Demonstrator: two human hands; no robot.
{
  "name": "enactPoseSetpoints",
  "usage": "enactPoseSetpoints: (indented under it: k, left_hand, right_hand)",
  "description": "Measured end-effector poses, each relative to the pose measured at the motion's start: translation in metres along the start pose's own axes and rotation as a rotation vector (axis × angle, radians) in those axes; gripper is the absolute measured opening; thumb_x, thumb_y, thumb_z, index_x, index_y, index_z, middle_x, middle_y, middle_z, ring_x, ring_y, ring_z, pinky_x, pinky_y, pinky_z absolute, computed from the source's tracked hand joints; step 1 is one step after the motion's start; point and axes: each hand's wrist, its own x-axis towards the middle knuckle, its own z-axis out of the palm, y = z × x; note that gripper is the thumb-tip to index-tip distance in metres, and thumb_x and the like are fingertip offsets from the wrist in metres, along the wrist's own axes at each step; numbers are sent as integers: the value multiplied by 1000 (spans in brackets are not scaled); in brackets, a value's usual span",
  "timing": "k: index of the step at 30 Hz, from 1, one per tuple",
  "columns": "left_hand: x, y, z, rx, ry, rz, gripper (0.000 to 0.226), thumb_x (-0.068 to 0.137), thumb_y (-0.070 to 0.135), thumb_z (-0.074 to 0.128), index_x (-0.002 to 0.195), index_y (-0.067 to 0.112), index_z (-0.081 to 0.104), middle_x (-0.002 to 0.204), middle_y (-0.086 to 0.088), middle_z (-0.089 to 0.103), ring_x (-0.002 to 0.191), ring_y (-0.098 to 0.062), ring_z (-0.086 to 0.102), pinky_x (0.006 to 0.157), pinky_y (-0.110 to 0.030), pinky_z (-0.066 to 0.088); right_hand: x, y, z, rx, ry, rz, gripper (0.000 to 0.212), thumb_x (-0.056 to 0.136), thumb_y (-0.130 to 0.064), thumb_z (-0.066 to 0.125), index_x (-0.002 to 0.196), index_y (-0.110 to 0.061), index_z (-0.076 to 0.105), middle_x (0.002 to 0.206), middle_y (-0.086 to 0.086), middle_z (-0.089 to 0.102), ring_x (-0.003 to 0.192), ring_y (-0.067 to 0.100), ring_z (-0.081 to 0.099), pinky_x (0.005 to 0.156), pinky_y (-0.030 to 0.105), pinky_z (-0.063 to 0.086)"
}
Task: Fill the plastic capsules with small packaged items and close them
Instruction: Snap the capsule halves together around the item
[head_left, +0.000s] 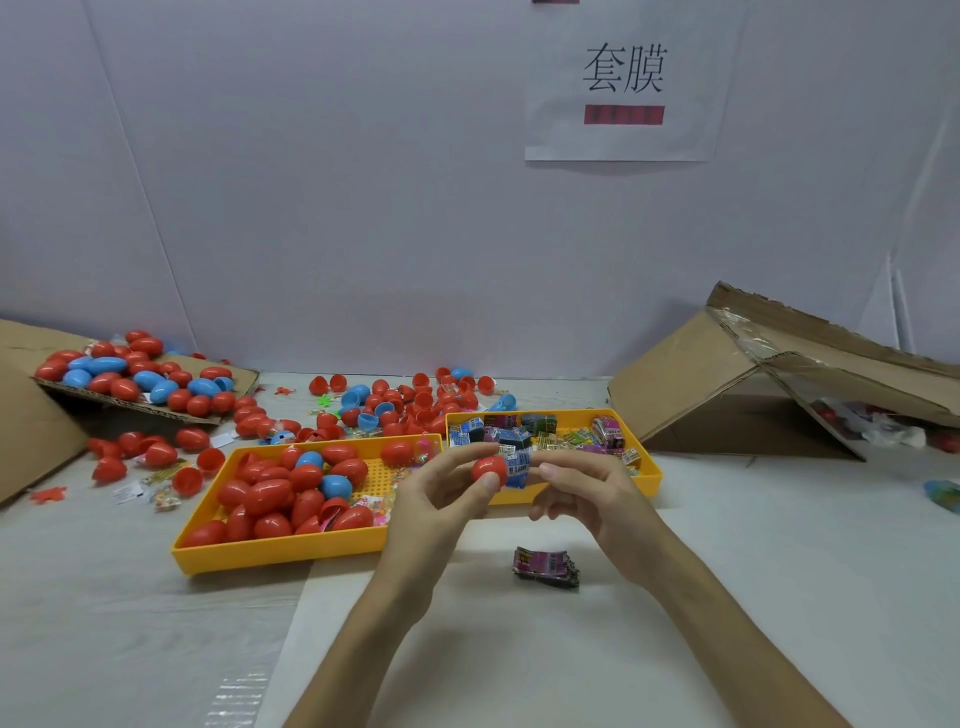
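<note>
Left hand holds red capsule half; right hand pinches blue packet

- A plain pale wall of flat panels closes off the back, evenly lit.
- A white paper sign with black characters and a red bar hangs on it.
- The pale counter has a white sheet lying on it.
- A tipped cardboard box lies at the right, and cardboard flaps at the left.

Glossy smooth red plastic capsule half; crinkled shiny foil packet; matt yellow plastic tray; rough brown corrugated cardboard box.
</note>
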Motion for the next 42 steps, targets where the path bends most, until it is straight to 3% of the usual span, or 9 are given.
enactPoseSetpoints:
  k: [4, 8, 13, 22, 27, 33, 37, 42]
  left_hand:
    - [-1, 1, 1, -9, -3, 0, 34, 76, 40, 72, 109, 34, 74, 104, 12, 76, 101, -4, 69, 77, -17, 55]
    - [-1, 1, 0, -17, 0, 1, 34, 76, 39, 73, 109, 32, 74, 103, 13, 76, 101, -4, 69, 77, -17, 55]
    - [-1, 0, 0, -15, -18, -10, 31, 76, 40, 73, 107, 34, 75, 102, 13, 76, 100, -5, 70, 75, -18, 56]
    - [-1, -3, -1, 1, -51, -40, 23, 88, 18, 75, 105, 34, 76, 101, 10, 77, 97, -6, 70, 73, -19, 55]
    - [0, -4, -1, 6, -45, -39, 23, 86, 19, 77, 101, 37, 77, 103, 11, 76, 100, -7, 69, 74, -20, 56]
    - [1, -6, 0, 11, -67, -31, 24, 87, 19, 77, 101, 38, 78, 104, 11, 75, 99, -8, 69, 74, -22, 57]
    - [1, -6, 0, 30, -84, -8, 27, 88, 18, 76, 101, 42, 77, 104, 12, 75, 99, -8, 69, 74, -22, 56]
    - [1, -9, 0, 65, -82, 31, 27, 88, 14, 77, 101, 37, 77, 101, 15, 75, 96, -6, 70, 74, -18, 55]
  right_hand:
    - [1, 1, -1, 20, 19, 1, 26, 82, -27, 70, 103, -15, 79, 97, 26, 71, 72, 25, 68, 67, 27, 52]
    - [1, 3, -1, -22, 36, -19, 30, 81, -28, 75, 106, -11, 77, 89, 14, 74, 77, 21, 70, 70, 28, 52]
    - [1, 3, -2, -71, 71, -63, 18, 73, -32, 76, 87, -21, 80, 85, 5, 74, 81, 17, 70, 67, 23, 52]
    - [2, 5, -4, -32, 35, -88, 10, 75, -22, 76, 83, -18, 80, 86, 10, 75, 78, 22, 72, 75, 29, 59]
    - [2, 5, -3, -121, 78, -135, 15, 72, -22, 83, 86, -21, 77, 88, 7, 75, 79, 23, 73, 73, 30, 60]
    - [0, 2, -2, -148, 73, -190, 28, 81, -25, 82, 107, -33, 74, 96, -4, 72, 83, 19, 72, 75, 30, 59]
    - [-1, 1, 2, -236, 69, -191, 9, 83, -26, 75, 91, -29, 78, 97, -2, 74, 86, 17, 71, 73, 27, 56]
    - [0, 1, 0, -244, 51, -232, 13, 85, -12, 75, 85, -24, 79, 93, 0, 71, 87, 17, 66, 78, 28, 54]
